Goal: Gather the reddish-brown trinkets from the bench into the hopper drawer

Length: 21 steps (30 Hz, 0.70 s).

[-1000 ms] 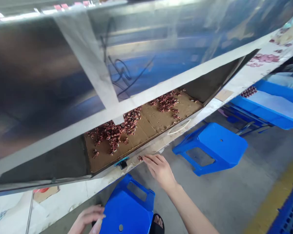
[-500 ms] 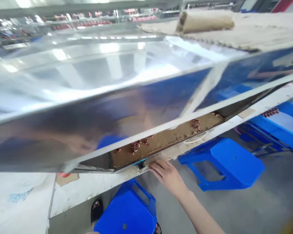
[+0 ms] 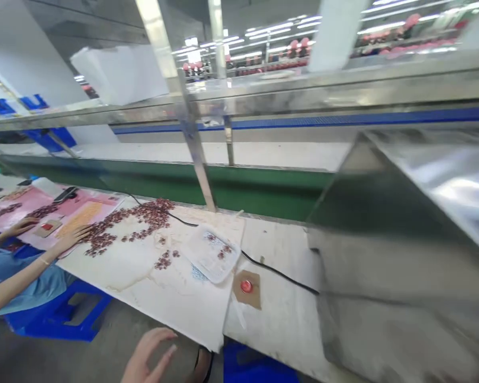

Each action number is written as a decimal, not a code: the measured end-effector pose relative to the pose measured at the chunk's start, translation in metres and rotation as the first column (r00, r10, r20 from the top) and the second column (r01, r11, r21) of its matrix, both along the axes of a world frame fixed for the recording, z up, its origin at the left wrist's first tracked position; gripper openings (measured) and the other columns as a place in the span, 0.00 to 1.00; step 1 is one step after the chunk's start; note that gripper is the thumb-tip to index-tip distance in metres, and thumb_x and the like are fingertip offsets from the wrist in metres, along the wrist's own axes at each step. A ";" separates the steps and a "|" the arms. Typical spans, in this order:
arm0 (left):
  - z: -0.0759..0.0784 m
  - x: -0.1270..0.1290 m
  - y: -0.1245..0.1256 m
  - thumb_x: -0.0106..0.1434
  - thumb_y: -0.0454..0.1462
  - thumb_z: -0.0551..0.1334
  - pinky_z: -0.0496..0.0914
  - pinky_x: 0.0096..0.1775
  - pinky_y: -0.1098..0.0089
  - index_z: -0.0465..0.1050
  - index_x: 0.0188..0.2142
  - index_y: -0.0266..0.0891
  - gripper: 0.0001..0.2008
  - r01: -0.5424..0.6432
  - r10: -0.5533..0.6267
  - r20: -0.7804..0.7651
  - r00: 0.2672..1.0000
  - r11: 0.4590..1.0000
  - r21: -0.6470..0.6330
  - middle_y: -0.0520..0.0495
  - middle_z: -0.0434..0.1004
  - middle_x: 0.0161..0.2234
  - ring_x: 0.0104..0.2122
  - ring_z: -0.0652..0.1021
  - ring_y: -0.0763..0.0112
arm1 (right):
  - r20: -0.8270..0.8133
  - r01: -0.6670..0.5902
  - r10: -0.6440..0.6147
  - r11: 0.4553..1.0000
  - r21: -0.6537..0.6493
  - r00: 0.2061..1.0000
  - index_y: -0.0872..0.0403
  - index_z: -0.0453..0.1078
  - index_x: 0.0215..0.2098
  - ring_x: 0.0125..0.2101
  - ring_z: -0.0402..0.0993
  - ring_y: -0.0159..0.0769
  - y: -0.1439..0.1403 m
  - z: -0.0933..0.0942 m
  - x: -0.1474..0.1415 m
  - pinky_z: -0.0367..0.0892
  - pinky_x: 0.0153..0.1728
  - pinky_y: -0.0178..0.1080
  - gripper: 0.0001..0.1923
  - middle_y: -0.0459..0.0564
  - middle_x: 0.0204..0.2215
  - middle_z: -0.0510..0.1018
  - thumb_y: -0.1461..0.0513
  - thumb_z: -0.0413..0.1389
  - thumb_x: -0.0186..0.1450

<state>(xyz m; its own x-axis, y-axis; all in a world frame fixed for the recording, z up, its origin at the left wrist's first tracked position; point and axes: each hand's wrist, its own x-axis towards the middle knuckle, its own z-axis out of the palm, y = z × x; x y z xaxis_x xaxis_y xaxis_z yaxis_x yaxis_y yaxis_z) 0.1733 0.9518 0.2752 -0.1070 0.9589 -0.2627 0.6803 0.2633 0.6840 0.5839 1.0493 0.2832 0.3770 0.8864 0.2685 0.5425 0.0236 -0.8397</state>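
My left hand [image 3: 148, 355] is at the bottom of the view, over the floor just off the table's front edge. Its fingers are spread and slightly curled, with nothing between them. My right hand is out of view. Nearest to my left hand is the white-covered table [image 3: 175, 298]. On it lie a clear plastic tray [image 3: 213, 255] with a few brown-red pieces, and a small loose cluster of such pieces [image 3: 163, 260]. A round red object [image 3: 246, 286] rests on a square of brown cardboard [image 3: 255, 300]. Farther back spreads a large heap of brown-red pieces [image 3: 151, 213].
A large metal housing [image 3: 367, 276] stands on the table at right. A co-worker in a blue sleeve [image 3: 27, 276] sits at left, one hand [image 3: 74, 236] by the heap. A black cable [image 3: 279, 274] crosses the table. Blue stools [image 3: 72, 314] stand below; a metal post [image 3: 193, 143] rises behind.
The view has swung left from the metal housing's opening to the table and co-worker. My right hand, earlier at the table edge by the opening, has left the view; my left hand has come up into it.
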 end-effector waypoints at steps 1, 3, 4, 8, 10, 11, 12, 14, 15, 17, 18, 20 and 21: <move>0.000 -0.038 0.020 0.68 0.52 0.67 0.73 0.59 0.47 0.80 0.45 0.40 0.18 -0.059 0.062 -0.074 0.995 0.998 0.033 0.43 0.83 0.50 0.53 0.81 0.56 | -0.011 -0.054 0.054 0.998 -0.010 0.998 0.43 0.76 0.55 0.52 0.77 0.43 0.012 0.001 -0.034 0.79 0.49 0.46 0.12 0.54 0.59 0.77 0.53 0.58 0.76; -0.004 -0.112 0.065 0.69 0.48 0.67 0.73 0.59 0.46 0.78 0.47 0.38 0.16 -0.160 0.176 -0.201 0.964 0.983 0.094 0.42 0.81 0.52 0.55 0.79 0.55 | -0.029 -0.168 0.167 0.985 -0.035 0.986 0.41 0.76 0.54 0.53 0.77 0.44 0.026 0.002 -0.109 0.80 0.48 0.46 0.11 0.53 0.57 0.78 0.52 0.60 0.75; -0.008 -0.147 0.088 0.70 0.47 0.67 0.72 0.59 0.45 0.78 0.48 0.38 0.16 -0.196 0.223 -0.254 0.941 0.972 0.128 0.42 0.80 0.54 0.56 0.79 0.55 | -0.032 -0.224 0.223 0.973 -0.048 0.974 0.41 0.76 0.54 0.53 0.77 0.45 0.029 0.002 -0.148 0.80 0.48 0.46 0.11 0.53 0.57 0.79 0.52 0.60 0.74; -0.028 -0.245 0.162 0.70 0.45 0.67 0.71 0.60 0.45 0.76 0.52 0.39 0.16 -0.243 0.319 -0.375 0.870 0.941 0.238 0.41 0.77 0.58 0.58 0.77 0.54 | -0.004 -0.427 0.430 0.895 -0.130 0.903 0.44 0.76 0.55 0.49 0.80 0.43 0.053 -0.005 -0.298 0.81 0.46 0.45 0.14 0.52 0.53 0.81 0.51 0.61 0.74; -0.042 -0.264 0.185 0.71 0.45 0.67 0.72 0.60 0.45 0.76 0.53 0.39 0.16 -0.203 0.292 -0.377 0.879 0.945 0.258 0.41 0.77 0.58 0.58 0.77 0.54 | 0.032 -0.491 0.508 0.846 -0.205 0.861 0.50 0.73 0.60 0.53 0.79 0.45 0.095 -0.015 -0.356 0.80 0.52 0.50 0.17 0.55 0.57 0.80 0.55 0.59 0.76; -0.049 -0.266 0.194 0.71 0.45 0.66 0.72 0.60 0.45 0.76 0.54 0.39 0.16 -0.173 0.264 -0.369 0.891 0.950 0.261 0.41 0.77 0.58 0.58 0.77 0.54 | 0.058 -0.509 0.538 0.823 -0.253 0.841 0.51 0.72 0.63 0.57 0.78 0.47 0.125 -0.022 -0.379 0.78 0.56 0.53 0.18 0.57 0.59 0.78 0.58 0.59 0.76; -0.056 -0.266 0.203 0.71 0.45 0.66 0.72 0.60 0.45 0.76 0.54 0.40 0.16 -0.142 0.234 -0.360 0.903 0.954 0.264 0.41 0.77 0.58 0.58 0.77 0.54 | 0.088 -0.518 0.566 0.798 -0.307 0.819 0.52 0.70 0.64 0.60 0.75 0.48 0.159 -0.030 -0.397 0.75 0.59 0.55 0.20 0.58 0.62 0.77 0.60 0.59 0.76; -0.069 -0.262 0.226 0.72 0.44 0.65 0.73 0.60 0.46 0.76 0.54 0.41 0.16 -0.086 0.179 -0.345 0.921 0.960 0.268 0.41 0.77 0.59 0.58 0.77 0.55 | 0.166 -0.493 0.602 0.758 -0.427 0.781 0.52 0.70 0.65 0.62 0.73 0.50 0.229 -0.047 -0.421 0.71 0.62 0.59 0.21 0.58 0.64 0.74 0.61 0.60 0.75; -0.074 -0.262 0.241 0.73 0.44 0.65 0.73 0.60 0.46 0.76 0.55 0.41 0.15 -0.062 0.156 -0.342 0.927 0.961 0.270 0.41 0.77 0.59 0.58 0.78 0.55 | 0.203 -0.467 0.617 0.737 -0.489 0.760 0.52 0.70 0.64 0.61 0.73 0.50 0.261 -0.055 -0.427 0.71 0.62 0.59 0.21 0.58 0.63 0.74 0.60 0.60 0.75; -0.083 -0.266 0.278 0.73 0.44 0.65 0.73 0.60 0.46 0.75 0.56 0.41 0.16 -0.020 0.117 -0.345 0.931 0.962 0.272 0.41 0.77 0.59 0.58 0.78 0.55 | 0.254 -0.410 0.658 0.677 -0.611 0.709 0.54 0.71 0.61 0.55 0.77 0.48 0.309 -0.066 -0.433 0.75 0.56 0.56 0.19 0.56 0.59 0.77 0.58 0.61 0.74; -0.087 -0.271 0.299 0.73 0.44 0.65 0.73 0.60 0.45 0.75 0.56 0.41 0.16 -0.001 0.100 -0.351 0.931 0.963 0.271 0.41 0.77 0.59 0.58 0.77 0.54 | 0.266 -0.386 0.686 0.639 -0.665 0.678 0.55 0.73 0.59 0.52 0.79 0.45 0.324 -0.070 -0.434 0.77 0.53 0.54 0.18 0.55 0.55 0.79 0.57 0.62 0.74; -0.093 -0.286 0.338 0.72 0.44 0.65 0.72 0.61 0.44 0.74 0.57 0.41 0.18 0.033 0.070 -0.367 0.928 0.964 0.266 0.40 0.75 0.61 0.60 0.76 0.53 | 0.276 -0.356 0.742 0.569 -0.741 0.611 0.56 0.74 0.54 0.45 0.81 0.41 0.339 -0.071 -0.432 0.80 0.47 0.49 0.14 0.53 0.49 0.81 0.57 0.62 0.74; -0.094 -0.293 0.356 0.72 0.44 0.65 0.71 0.61 0.43 0.74 0.58 0.41 0.18 0.047 0.058 -0.376 0.925 0.964 0.263 0.40 0.74 0.63 0.61 0.76 0.52 | 0.284 -0.350 0.763 0.549 -0.759 0.581 0.57 0.75 0.53 0.44 0.81 0.40 0.341 -0.069 -0.431 0.80 0.46 0.47 0.13 0.52 0.48 0.81 0.57 0.62 0.74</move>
